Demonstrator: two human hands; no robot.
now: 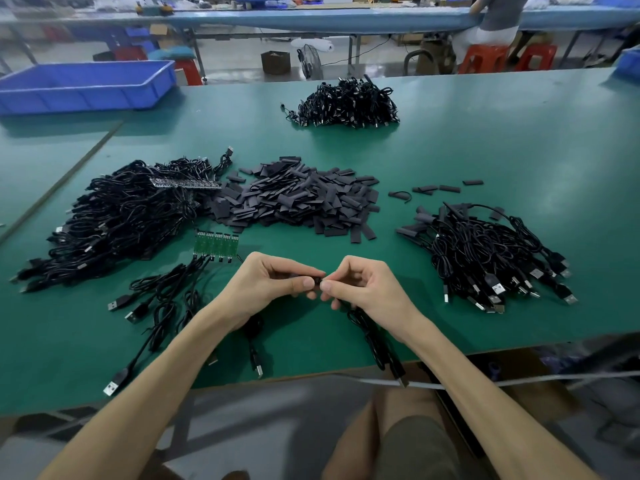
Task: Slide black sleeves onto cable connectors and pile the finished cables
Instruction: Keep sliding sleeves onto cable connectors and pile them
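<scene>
My left hand (273,284) is pinching a black sleeve (316,281); my right hand (363,289) is pinching a cable (375,337) end against it, fingers curled.

Bright, cool, even light from overhead. Pale sheen on the green tabletop (540,174) toward its right side. Shadows soft: a faint one under the left hand (273,282) and right hand (367,289), a darker band in front of the blue bin (86,88). Wide-angle bend curves the near edges and the far tabletop (311,19). Middle sharp; background hazy, upper left corner milky. Lower corners smeared, floor (259,427) below dim. The black cable pile (121,216) at left swallows detail in its darkest parts.
</scene>
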